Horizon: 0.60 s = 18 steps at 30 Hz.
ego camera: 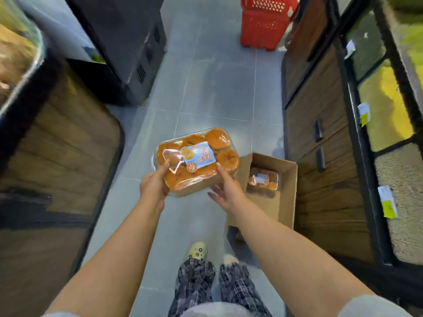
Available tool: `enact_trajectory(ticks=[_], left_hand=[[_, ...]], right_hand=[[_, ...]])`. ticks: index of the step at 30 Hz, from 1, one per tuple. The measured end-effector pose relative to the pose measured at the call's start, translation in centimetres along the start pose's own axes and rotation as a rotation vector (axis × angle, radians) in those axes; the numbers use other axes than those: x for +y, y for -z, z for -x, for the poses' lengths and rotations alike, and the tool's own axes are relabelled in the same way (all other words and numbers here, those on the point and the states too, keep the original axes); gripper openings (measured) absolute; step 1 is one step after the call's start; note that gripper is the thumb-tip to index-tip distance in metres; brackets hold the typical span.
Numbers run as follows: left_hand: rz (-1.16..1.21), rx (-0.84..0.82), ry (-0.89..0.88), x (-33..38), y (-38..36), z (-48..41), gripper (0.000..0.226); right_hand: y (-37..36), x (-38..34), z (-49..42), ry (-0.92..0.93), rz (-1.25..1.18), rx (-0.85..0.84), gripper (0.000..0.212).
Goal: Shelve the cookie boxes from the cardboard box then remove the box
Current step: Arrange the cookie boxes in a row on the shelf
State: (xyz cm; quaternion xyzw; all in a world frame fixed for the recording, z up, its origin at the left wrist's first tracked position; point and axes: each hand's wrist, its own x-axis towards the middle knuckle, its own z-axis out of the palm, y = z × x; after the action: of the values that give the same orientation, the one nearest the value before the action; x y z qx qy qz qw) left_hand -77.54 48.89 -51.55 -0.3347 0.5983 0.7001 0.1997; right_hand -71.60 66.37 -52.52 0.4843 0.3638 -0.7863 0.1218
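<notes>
over the grey tiled floor, at the middle of the aisle, a clear cookie box is held up in the air with both hands. it is full of round orange-brown cookies and has a blue label on the lid. the left hand grips its near left corner, thumb on the lid and fingers curled below. the right hand holds the near right edge, thumb on top and fingers quite straight under the bottom.

the cardboard box stands open on the floor at the right, just beside the wooden cabinet. a second cookie box lies inside at its far end; the rest of its bottom is bare cardboard.

above the cabinet the dark-framed shelves carry blurred yellow and pale goods, with paper tags on the edges. at the left a wooden counter and a dark unit border the aisle. the tiles between both sides are open up to a red basket at the far end.
</notes>
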Motion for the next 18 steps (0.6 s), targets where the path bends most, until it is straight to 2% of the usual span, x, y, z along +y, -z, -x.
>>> enact_trajectory(ticks=[2, 4, 8, 10, 13, 18], left_hand=[[0.083, 0.063, -0.017, 0.1, 2.6, 2.0, 0.055], [0.138, 0.112, -0.028, 0.3, 5.3, 3.8, 0.052], [0.1, 0.167, 0.0, 0.5, 12.3, 8.8, 0.085], [0.059, 0.274, -0.028, 0.5, 16.6, 11.6, 0.09], [0.031, 0.465, -0.109, 1.0, 23.2, 16.0, 0.112], [-0.06, 0.609, -0.324, 2.2, 33.3, 23.2, 0.087]], right_hand=[[-3.6, 2.1, 2.5, -0.018, -0.059, -0.107, 0.057], [-6.0, 4.0, 4.6, -0.002, -0.038, -0.132, 0.064], [-8.6, 6.6, 7.6, 0.03, 0.141, -0.282, 0.075], [-10.1, 7.5, 9.1, 0.048, 0.294, -0.39, 0.072], [-13.5, 9.1, 12.9, 0.119, 0.557, -0.595, 0.063], [-20.3, 14.5, 18.9, 0.336, 1.074, -0.915, 0.06]])
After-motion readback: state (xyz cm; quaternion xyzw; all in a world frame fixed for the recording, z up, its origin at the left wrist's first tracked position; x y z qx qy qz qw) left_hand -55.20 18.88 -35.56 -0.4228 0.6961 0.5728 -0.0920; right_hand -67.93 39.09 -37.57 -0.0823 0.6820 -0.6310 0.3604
